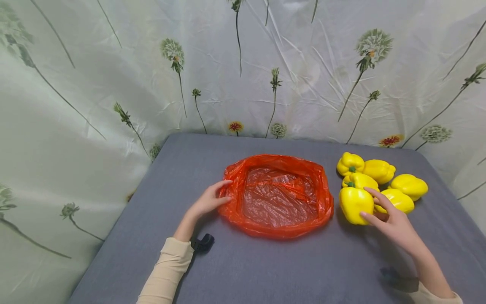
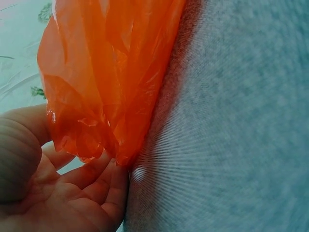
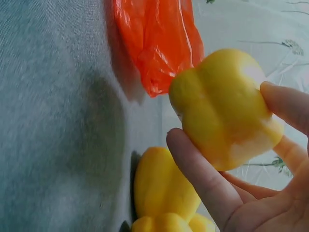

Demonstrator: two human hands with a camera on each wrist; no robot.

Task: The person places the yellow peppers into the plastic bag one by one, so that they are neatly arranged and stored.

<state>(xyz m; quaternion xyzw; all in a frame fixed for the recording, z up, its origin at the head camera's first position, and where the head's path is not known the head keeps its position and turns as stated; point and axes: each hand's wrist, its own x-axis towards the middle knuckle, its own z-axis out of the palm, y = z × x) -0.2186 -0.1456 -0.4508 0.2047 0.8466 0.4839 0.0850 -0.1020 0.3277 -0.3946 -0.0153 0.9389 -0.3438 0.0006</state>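
A red plastic bag [image 1: 281,232] lies spread wide with its mouth up on the table. At its left side is my left hand [image 1: 208,200], thumb and fingers apart, the fingertips right at the bag's edge. In the left wrist view, the bag's crumpled side [image 2: 106,82] hangs down to the fingers. My right hand [image 1: 396,223] holds a yellow bell pepper [image 1: 356,206] between thumb and fingers, raised above the table to the right of the bag. The right wrist view shows the pepper's lobed end [image 3: 217,106], with its stem hidden.
Several more yellow bell peppers [image 1: 409,187] lie in a group at the right, just beyond my right hand. Grey cloth covers the table [image 1: 288,270]. A pale curtain with dandelion prints [image 1: 228,101] hangs along the back and left sides.
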